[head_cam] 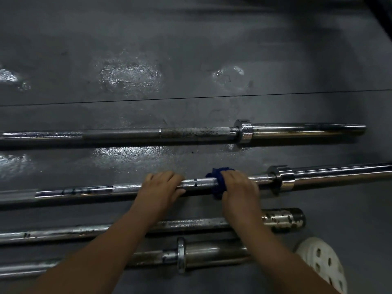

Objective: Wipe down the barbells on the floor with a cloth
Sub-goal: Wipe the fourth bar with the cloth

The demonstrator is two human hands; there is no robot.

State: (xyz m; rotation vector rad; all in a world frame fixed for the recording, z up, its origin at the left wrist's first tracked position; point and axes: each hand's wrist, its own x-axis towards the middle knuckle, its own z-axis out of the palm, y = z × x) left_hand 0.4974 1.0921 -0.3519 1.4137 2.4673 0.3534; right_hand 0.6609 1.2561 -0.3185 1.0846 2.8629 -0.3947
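Observation:
Several steel barbells lie side by side on the dark grey floor. On the second barbell from the far side, my right hand grips a dark blue cloth wrapped around the shaft, left of its chrome collar. My left hand rests over the same shaft a little to the left, fingers curled over the knurled part. The far barbell shows rust spots on its shaft. Two more barbells, one with a pitted sleeve and one nearest me, lie partly under my forearms.
A white perforated shoe stands at the lower right, beside the nearest bar's end. The floor has shiny wet-looking patches beyond the bars, and a thin seam runs across it. A dark object crosses the top right corner.

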